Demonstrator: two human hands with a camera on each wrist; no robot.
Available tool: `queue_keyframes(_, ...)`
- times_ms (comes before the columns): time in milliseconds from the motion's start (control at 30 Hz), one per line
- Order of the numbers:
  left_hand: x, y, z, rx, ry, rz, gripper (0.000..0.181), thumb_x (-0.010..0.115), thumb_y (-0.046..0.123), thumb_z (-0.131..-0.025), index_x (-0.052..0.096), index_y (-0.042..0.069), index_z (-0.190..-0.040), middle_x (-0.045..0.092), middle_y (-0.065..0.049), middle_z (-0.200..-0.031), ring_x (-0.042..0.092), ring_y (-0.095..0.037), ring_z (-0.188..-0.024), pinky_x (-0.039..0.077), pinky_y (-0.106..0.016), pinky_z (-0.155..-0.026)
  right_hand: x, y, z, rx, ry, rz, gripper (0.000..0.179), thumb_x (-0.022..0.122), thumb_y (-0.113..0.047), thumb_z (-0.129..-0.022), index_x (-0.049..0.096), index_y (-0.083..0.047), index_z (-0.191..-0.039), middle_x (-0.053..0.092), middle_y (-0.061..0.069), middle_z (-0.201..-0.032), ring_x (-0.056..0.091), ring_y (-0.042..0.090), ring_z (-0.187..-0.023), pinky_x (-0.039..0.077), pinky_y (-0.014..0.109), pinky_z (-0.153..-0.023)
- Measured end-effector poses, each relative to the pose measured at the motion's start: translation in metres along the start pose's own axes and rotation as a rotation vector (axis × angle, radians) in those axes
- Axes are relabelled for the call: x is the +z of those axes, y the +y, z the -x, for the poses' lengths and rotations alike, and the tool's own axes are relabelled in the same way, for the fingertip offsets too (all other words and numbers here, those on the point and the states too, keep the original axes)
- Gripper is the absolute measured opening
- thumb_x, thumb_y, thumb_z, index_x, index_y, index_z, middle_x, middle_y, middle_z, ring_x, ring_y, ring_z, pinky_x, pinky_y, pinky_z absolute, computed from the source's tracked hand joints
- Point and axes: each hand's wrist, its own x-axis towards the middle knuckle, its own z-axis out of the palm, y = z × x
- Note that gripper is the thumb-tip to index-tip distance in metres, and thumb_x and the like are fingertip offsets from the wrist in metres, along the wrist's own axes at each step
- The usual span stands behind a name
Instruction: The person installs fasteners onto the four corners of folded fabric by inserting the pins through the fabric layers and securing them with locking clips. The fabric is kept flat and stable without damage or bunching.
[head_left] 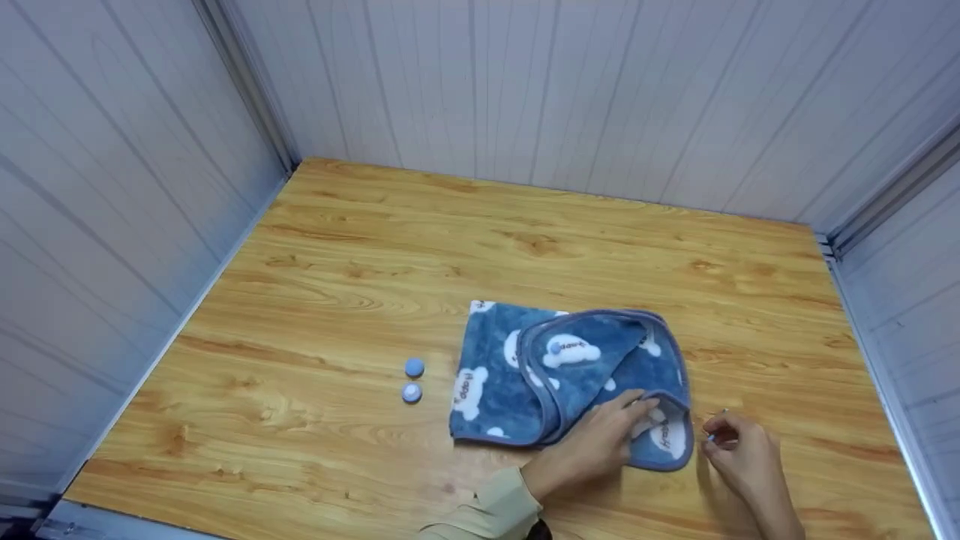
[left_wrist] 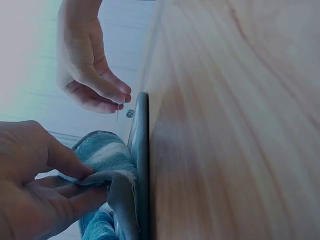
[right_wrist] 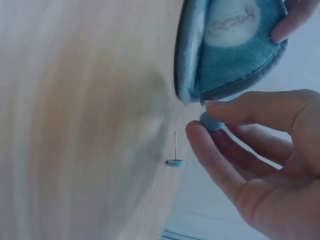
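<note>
A blue fleece blanket (head_left: 495, 375) with white cloud prints lies folded on the wooden table. My left hand (head_left: 600, 442) grips a lifted fold of it near the front right corner, edge pinched between thumb and fingers in the left wrist view. Just right of the blanket, my right hand (head_left: 746, 454) pinches a small round blue-headed pin (right_wrist: 212, 121) between thumb and fingertip. Its thin shaft shows below the fingertips in the left wrist view. Close to this hand, a second pin (right_wrist: 175, 163) stands on its round blue base, point up.
Two round blue pieces, a plain one (head_left: 414, 367) and one with a white centre (head_left: 411, 392), lie on the table (head_left: 300, 420) left of the blanket. Another blue disc (head_left: 555, 348) shows on the blanket's folded flap. Pale panel walls (head_left: 480, 90) enclose the table's back and sides.
</note>
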Motion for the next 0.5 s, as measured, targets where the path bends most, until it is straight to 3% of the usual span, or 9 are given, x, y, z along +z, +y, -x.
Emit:
queue_keyframes(133, -0.004, -0.002, 0.001, 0.005, 0.072, 0.052, 0.040, 0.061, 0.005, -0.089, 0.058, 0.010, -0.129, 0.057, -0.002, -0.123, 0.055, -0.008, -0.111, 0.042, -0.016, -0.090, 0.002, -0.005, 0.004, -0.023, 0.047, -0.050, 0.015, 0.069, 0.013, -0.067, 0.063, 0.004, -0.078, 0.066, 0.014, -0.081, 0.062, 0.014, -0.069, 0.049, 0.014, -0.059)
queue_keyframes(367, -0.011, -0.001, 0.002, -0.008, 0.136, 0.177, 0.040, 0.061, 0.004, -0.088, 0.058, 0.007, -0.128, 0.058, -0.002, -0.121, 0.053, -0.006, -0.112, 0.039, -0.012, -0.090, 0.000, -0.018, 0.007, -0.053, 0.076, -0.057, 0.020, 0.070, 0.013, -0.066, 0.062, 0.002, -0.080, 0.065, 0.011, -0.080, 0.062, 0.014, -0.070, 0.049, 0.015, -0.057)
queue_keyframes(500, -0.014, 0.000, 0.001, 0.020, 0.184, 0.213, 0.037, 0.060, 0.003, -0.089, 0.060, 0.006, -0.126, 0.060, -0.003, -0.119, 0.053, -0.006, -0.111, 0.038, -0.010, -0.091, -0.001, -0.024, 0.009, -0.064, 0.092, -0.053, 0.021, 0.070, 0.014, -0.066, 0.062, 0.002, -0.081, 0.064, 0.010, -0.079, 0.062, 0.012, -0.070, 0.050, 0.017, -0.057)
